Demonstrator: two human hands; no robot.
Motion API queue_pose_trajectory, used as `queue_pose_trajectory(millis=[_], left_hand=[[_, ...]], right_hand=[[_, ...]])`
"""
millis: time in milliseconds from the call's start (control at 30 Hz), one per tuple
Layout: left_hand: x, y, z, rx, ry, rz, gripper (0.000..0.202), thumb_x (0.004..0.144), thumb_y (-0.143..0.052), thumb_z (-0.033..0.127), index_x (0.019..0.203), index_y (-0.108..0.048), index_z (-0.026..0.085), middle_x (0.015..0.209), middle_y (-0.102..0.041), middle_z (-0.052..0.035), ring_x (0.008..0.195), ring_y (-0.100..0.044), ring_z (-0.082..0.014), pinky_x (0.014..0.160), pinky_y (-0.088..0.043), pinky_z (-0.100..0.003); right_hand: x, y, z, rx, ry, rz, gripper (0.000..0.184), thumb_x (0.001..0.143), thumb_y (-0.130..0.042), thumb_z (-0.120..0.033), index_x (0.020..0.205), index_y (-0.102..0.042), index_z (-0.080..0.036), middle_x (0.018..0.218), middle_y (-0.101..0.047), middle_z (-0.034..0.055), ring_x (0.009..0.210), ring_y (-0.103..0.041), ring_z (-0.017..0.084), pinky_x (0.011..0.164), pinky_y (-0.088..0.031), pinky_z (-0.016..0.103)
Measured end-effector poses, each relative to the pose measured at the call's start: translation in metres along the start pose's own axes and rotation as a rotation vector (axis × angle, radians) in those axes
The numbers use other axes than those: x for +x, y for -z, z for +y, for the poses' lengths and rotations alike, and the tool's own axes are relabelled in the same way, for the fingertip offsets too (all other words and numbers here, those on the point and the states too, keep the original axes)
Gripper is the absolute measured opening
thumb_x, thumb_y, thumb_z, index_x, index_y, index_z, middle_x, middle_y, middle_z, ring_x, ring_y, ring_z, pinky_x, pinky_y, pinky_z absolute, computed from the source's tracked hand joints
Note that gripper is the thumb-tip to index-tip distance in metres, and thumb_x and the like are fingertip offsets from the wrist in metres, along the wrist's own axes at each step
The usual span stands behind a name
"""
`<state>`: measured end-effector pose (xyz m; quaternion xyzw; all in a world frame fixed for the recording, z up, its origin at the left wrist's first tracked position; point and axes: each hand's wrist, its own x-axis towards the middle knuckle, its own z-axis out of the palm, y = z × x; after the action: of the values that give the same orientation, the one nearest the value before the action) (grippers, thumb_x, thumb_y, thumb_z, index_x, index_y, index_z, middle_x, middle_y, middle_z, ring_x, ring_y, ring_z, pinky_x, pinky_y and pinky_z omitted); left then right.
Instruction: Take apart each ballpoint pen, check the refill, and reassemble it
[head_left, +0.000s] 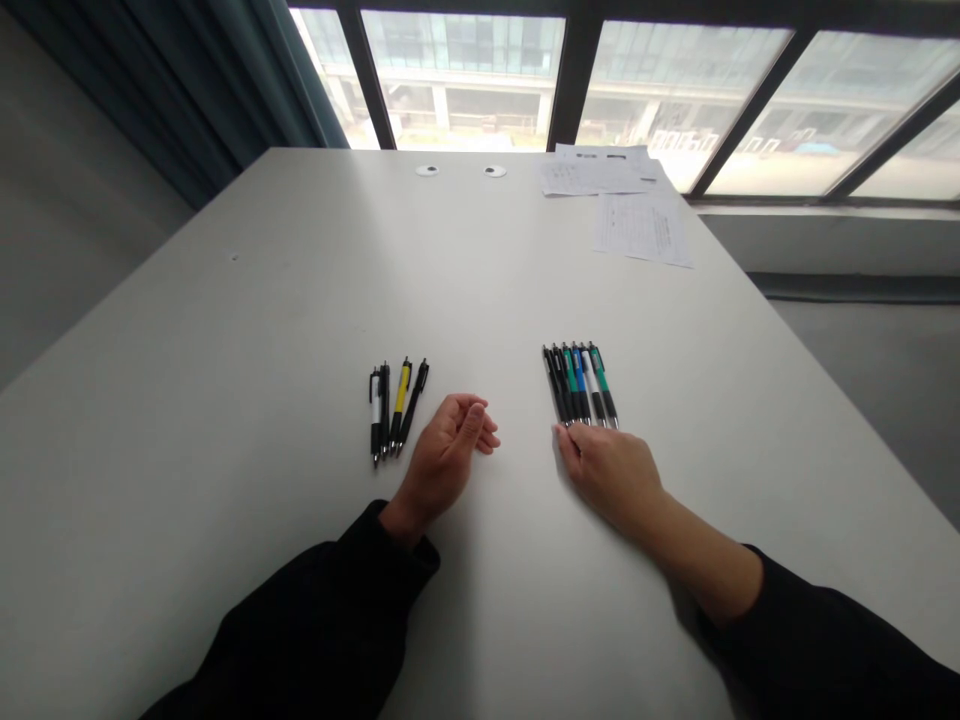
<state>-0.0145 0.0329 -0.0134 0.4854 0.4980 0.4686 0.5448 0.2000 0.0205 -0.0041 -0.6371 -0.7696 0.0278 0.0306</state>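
My left hand (450,445) rests on its side on the white table (495,300), fingers loosely curved and holding nothing. Just left of it lie several pens: a white-and-black pen (376,415), a slim black pen (385,410), a yellow-and-black pen (402,400) and a slanted black pen (413,405). My right hand (611,475) is closed, knuckles up, against the near tips of a side-by-side row of pens. That row has black pens (555,385), green pens (602,382), a blue pen (580,382) and a white pen (592,385). The right fingertips are mostly hidden under the hand.
Printed paper sheets (600,178) lie at the far right of the table, with another sheet (643,228) nearer. Two white ovals with dark spots, a left one (427,171) and a right one (495,172), are near the far edge. Windows (465,80) and a dark curtain (225,80) stand beyond.
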Motion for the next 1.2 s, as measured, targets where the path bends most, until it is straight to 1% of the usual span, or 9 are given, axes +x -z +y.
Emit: queue_pose_trajectory(millis=[533,733,833,900,933,1033,1067,1133,1200], left_hand=[[0.001,0.001,-0.002,0.056,-0.012,-0.026,0.032,0.099,-0.053,0.050,0.101,-0.057,0.018,0.082,-0.065,-0.0007,0.068,-0.065,-0.0127,0.063,-0.053,-0.027],[0.000,0.000,-0.001,0.063,-0.004,-0.040,0.031,0.099,-0.052,0.048,0.100,-0.057,0.017,0.082,-0.065,-0.0011,0.069,-0.065,-0.0132,0.064,-0.052,-0.027],[-0.001,0.000,0.000,0.105,-0.006,-0.056,0.028,0.099,-0.052,0.046,0.100,-0.056,0.018,0.084,-0.065,-0.0011,0.068,-0.063,-0.0133,0.063,-0.052,-0.027],[0.000,0.004,0.001,0.226,-0.048,-0.047,0.025,0.098,-0.054,0.044,0.102,-0.056,0.019,0.084,-0.064,-0.0010,0.066,-0.061,-0.0131,0.061,-0.050,-0.027],[0.001,0.007,0.003,0.334,-0.099,-0.021,0.023,0.097,-0.056,0.042,0.102,-0.056,0.019,0.083,-0.063,-0.0007,0.064,-0.059,-0.0131,0.062,-0.049,-0.027],[0.006,0.024,0.010,0.774,-0.324,0.140,0.014,0.092,-0.061,0.032,0.098,-0.061,0.019,0.077,-0.058,-0.0009,0.065,-0.054,-0.0155,0.066,-0.045,-0.030],[0.009,0.031,0.012,0.897,-0.368,0.196,0.012,0.092,-0.060,0.028,0.097,-0.061,0.018,0.078,-0.058,-0.0022,0.068,-0.055,-0.0175,0.067,-0.044,-0.031],[0.012,0.043,0.016,1.096,-0.386,0.296,0.013,0.089,-0.061,0.025,0.100,-0.063,0.018,0.086,-0.061,-0.0060,0.076,-0.058,-0.0213,0.066,-0.043,-0.031],[0.015,0.052,0.017,1.244,-0.364,0.373,0.016,0.088,-0.063,0.026,0.101,-0.065,0.019,0.094,-0.063,-0.0091,0.080,-0.060,-0.0242,0.063,-0.042,-0.031]], right_hand=[[-0.001,-0.003,0.002,0.004,0.030,0.013,0.044,0.105,-0.042,-0.041,0.073,-0.064,-0.019,0.069,-0.072,0.0044,0.053,-0.058,0.016,0.054,-0.014,0.030],[-0.002,-0.003,0.002,0.001,0.031,0.003,0.041,0.104,-0.043,-0.039,0.075,-0.064,-0.019,0.070,-0.073,0.0040,0.051,-0.055,0.015,0.054,-0.012,0.030],[-0.002,-0.003,0.001,0.001,0.036,0.012,0.041,0.104,-0.044,-0.038,0.074,-0.064,-0.018,0.069,-0.073,0.0042,0.051,-0.054,0.014,0.054,-0.012,0.030],[-0.003,-0.002,0.002,-0.001,0.045,0.025,0.040,0.103,-0.045,-0.038,0.073,-0.064,-0.018,0.067,-0.072,0.0043,0.050,-0.054,0.014,0.054,-0.013,0.030],[-0.003,-0.002,0.002,0.000,0.051,0.035,0.040,0.102,-0.046,-0.037,0.072,-0.063,-0.018,0.066,-0.071,0.0041,0.050,-0.053,0.014,0.053,-0.013,0.030],[-0.005,-0.003,0.003,0.018,0.077,0.086,0.041,0.101,-0.047,-0.037,0.068,-0.061,-0.018,0.064,-0.069,0.0035,0.048,-0.051,0.013,0.053,-0.015,0.029],[-0.005,-0.003,0.003,0.033,0.088,0.109,0.041,0.101,-0.047,-0.037,0.067,-0.060,-0.018,0.062,-0.068,0.0032,0.048,-0.050,0.013,0.053,-0.016,0.029],[-0.006,-0.004,0.004,0.076,0.118,0.162,0.043,0.101,-0.047,-0.036,0.064,-0.058,-0.017,0.059,-0.065,0.0026,0.046,-0.048,0.012,0.052,-0.018,0.029],[-0.006,-0.005,0.004,0.127,0.160,0.212,0.044,0.100,-0.047,-0.035,0.061,-0.056,-0.017,0.056,-0.062,0.0019,0.046,-0.046,0.011,0.052,-0.021,0.028]])
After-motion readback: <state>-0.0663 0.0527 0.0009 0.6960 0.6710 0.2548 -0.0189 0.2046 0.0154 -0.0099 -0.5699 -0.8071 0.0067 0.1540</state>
